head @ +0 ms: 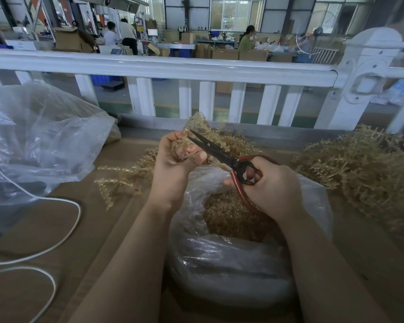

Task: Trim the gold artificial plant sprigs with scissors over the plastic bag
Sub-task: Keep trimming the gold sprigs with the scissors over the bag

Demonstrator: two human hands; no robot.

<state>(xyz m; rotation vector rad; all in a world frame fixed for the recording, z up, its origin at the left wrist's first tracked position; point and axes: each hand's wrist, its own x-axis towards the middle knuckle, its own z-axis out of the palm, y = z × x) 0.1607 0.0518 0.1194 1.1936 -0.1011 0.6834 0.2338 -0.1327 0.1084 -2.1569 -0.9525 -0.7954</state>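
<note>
Nearby, white cable [56, 220], sprig heap [359, 169].

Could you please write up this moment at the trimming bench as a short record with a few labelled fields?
left hand: left hand grips a gold sprig
right hand: right hand holds the red-handled scissors, blades slightly parted at the sprig
catch bag: plastic bag below the hands, gold trimmings inside
untrimmed stock: sprig pile at right
other items: large clear bag at left; white cable on the brown table; white railing behind
</note>
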